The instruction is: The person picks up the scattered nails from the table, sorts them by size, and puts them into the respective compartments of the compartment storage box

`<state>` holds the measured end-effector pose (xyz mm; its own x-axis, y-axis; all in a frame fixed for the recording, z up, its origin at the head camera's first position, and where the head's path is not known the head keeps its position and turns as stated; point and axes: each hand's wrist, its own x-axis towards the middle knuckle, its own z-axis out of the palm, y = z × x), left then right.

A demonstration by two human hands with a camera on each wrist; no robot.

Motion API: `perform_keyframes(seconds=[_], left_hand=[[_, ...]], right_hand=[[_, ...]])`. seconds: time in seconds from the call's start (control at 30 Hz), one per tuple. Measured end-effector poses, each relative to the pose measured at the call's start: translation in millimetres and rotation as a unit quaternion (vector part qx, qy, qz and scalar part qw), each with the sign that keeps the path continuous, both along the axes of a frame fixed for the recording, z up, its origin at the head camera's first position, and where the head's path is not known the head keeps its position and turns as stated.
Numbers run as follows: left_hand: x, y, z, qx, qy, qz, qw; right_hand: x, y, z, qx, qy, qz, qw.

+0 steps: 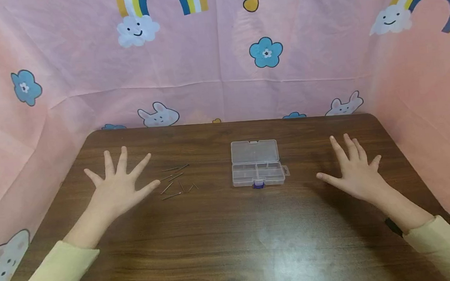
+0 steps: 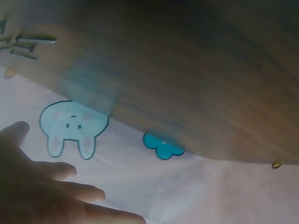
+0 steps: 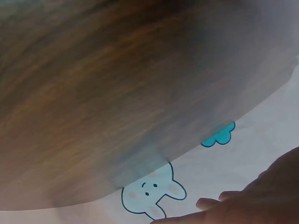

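Observation:
With fingers spread wide, my left hand (image 1: 115,189) is at the left of the table and holds nothing. Just right of its thumb lie several thin metal screws or nails (image 1: 172,195), loosely scattered; their exact kind is too small to tell. A few of these metal pieces (image 2: 36,40) also show in the left wrist view. At the middle stands a clear plastic compartment box (image 1: 256,173), its lid (image 1: 254,151) raised at the back and a blue latch (image 1: 258,185) in front. My right hand (image 1: 356,175), likewise spread and holding nothing, is right of the box.
The brown wooden table (image 1: 231,236) has rounded far corners. A pink printed cloth (image 1: 220,67) hangs behind it and along both sides. A hanging tab (image 1: 286,170) sticks out from the box's right side. Something dark (image 1: 393,226) shows at the right wrist.

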<state>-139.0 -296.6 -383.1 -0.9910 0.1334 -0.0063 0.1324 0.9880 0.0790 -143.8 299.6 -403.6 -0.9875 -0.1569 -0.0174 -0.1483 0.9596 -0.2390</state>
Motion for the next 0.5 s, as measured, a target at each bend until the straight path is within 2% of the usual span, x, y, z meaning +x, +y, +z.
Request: perform_keyframes(seconds=[0.33,0.5], left_hand=[[-0.3,-6,-1.7,0.014,0.008,-0.008,0.9998],[-1.1,-11,-6.8,0.026,0.02,-0.016,0.9993]], right_hand=[[-1.2,-2,0.6,-0.006,-0.012,0.001,1.0],[-5.4,-7,2.0,-0.026,-0.019,0.001,0.999]])
